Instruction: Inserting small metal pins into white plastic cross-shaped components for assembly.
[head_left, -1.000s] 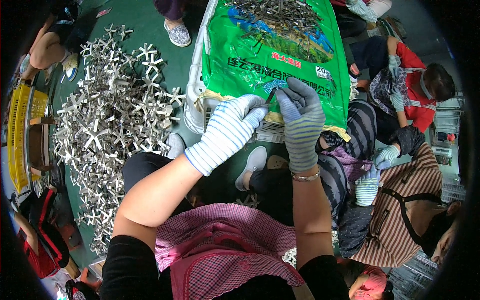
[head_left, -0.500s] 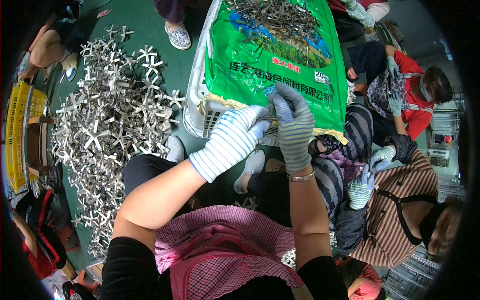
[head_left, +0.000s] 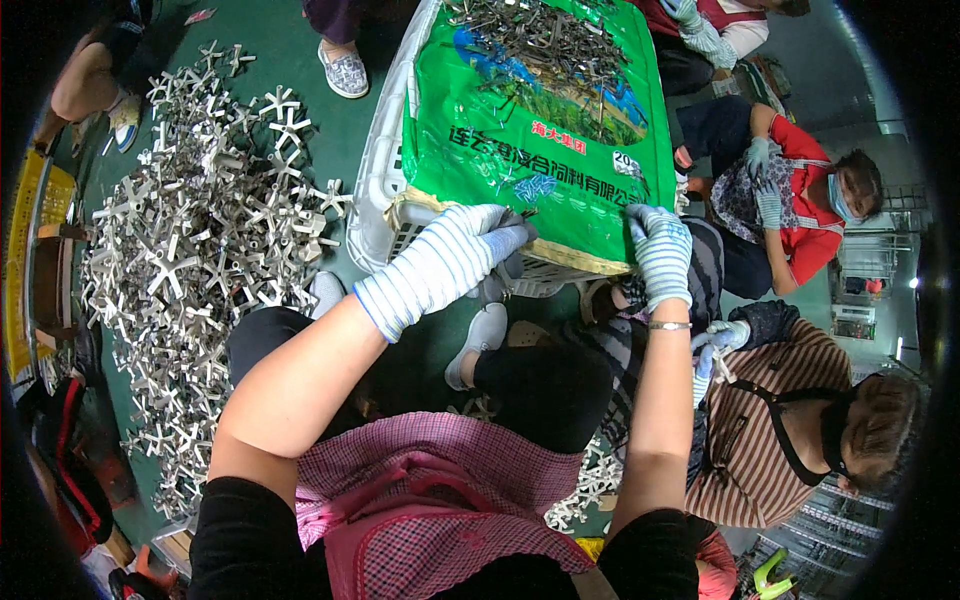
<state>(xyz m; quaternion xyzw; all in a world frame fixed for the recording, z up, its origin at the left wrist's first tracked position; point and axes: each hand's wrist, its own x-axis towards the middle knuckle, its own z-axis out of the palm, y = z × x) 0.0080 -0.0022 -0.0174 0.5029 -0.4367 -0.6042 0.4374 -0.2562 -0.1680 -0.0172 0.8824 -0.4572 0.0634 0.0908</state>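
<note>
1. At the near edge of the green sack (head_left: pixel 520 150), both gloved hands sit on its lower hem. Left hand (head_left: pixel 470 250) curled narrow over the hem by the left corner; something small and dark shows at its fingertips, cannot tell what.
2. Right hand (head_left: pixel 660 250) lies flat, fingers spread, on the sack's right lower corner; not clamped on anything I can make out.
3. Sack lies over a white plastic crate (head_left: pixel 385 165), covering most of its top; crate wall visible on the left and under the hem.
4. On the sack's far end: heap of small dark metal pieces (head_left: pixel 540 40), well apart from both hands.
5. Left of the crate, on the green floor (head_left: pixel 300 50): big pile of silver cross-shaped parts (head_left: pixel 200 230).
6. Right side is tight: seated co-workers (head_left: pixel 790 400) just beside the right forearm. Only a narrow floor strip between pile and crate.
</note>
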